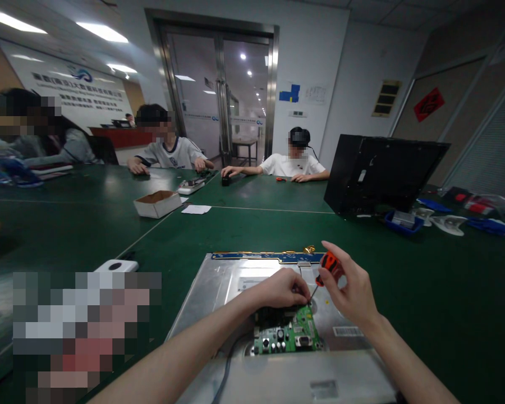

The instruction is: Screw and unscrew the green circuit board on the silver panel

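A silver metal panel [345, 367] lies on the green table, with a green circuit board [286, 332] on it. My right hand [349, 283] grips a red and black screwdriver [329, 268], its shaft slanting down to the board's upper right corner. Close to the screwdriver's tip, my left hand [285, 289] has its fingers pinched together over the board's upper edge; what they hold, if anything, is hidden. A blue circuit strip [256, 257] runs along the panel's far edge.
A black monitor-like casing [382, 174] stands at the back right beside a blue tray [404, 223]. An open white box [157, 204] and a paper [196, 209] lie farther left. Several people sit around the green table [252, 224]. A cable [225, 373] crosses the panel's near left.
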A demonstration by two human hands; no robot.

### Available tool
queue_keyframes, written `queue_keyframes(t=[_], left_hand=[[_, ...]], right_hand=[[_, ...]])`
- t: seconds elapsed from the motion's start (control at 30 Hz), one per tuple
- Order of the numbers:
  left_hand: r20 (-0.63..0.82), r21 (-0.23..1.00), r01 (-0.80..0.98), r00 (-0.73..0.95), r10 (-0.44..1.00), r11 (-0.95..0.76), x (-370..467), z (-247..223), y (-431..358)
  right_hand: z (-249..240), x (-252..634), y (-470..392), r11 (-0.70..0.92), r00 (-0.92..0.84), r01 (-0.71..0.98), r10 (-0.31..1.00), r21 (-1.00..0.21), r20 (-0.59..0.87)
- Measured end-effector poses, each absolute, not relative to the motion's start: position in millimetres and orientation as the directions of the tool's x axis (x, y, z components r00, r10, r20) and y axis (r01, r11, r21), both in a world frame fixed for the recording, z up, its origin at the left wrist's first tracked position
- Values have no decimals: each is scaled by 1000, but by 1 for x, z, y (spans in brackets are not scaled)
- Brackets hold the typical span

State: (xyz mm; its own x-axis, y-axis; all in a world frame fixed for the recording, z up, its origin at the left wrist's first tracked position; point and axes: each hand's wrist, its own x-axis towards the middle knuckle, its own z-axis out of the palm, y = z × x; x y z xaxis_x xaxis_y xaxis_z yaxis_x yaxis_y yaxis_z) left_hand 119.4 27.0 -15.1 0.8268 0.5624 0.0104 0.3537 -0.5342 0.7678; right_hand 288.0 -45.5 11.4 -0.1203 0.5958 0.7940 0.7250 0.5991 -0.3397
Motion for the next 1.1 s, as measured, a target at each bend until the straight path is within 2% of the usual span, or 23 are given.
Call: queue_keyframes(t=[0.2,0.57,0.87,1.1], left_hand=[[0,750,371,828,560,-548,120,-15,28],[-7,763,368,827,563,-531,120,-15,28],[5,778,356,820,572,-518,120,-15,28],[0,772,365,819,574,-520,120,-15,27]], right_hand=[[9,288,-47,608,-120,688,633,-396,764],[7,287,-42,566,-99,779,536,-270,839],[10,286,-46,599,-114,706,622,-377,775],[8,286,-43,579,-87,743,581,-336,809]])
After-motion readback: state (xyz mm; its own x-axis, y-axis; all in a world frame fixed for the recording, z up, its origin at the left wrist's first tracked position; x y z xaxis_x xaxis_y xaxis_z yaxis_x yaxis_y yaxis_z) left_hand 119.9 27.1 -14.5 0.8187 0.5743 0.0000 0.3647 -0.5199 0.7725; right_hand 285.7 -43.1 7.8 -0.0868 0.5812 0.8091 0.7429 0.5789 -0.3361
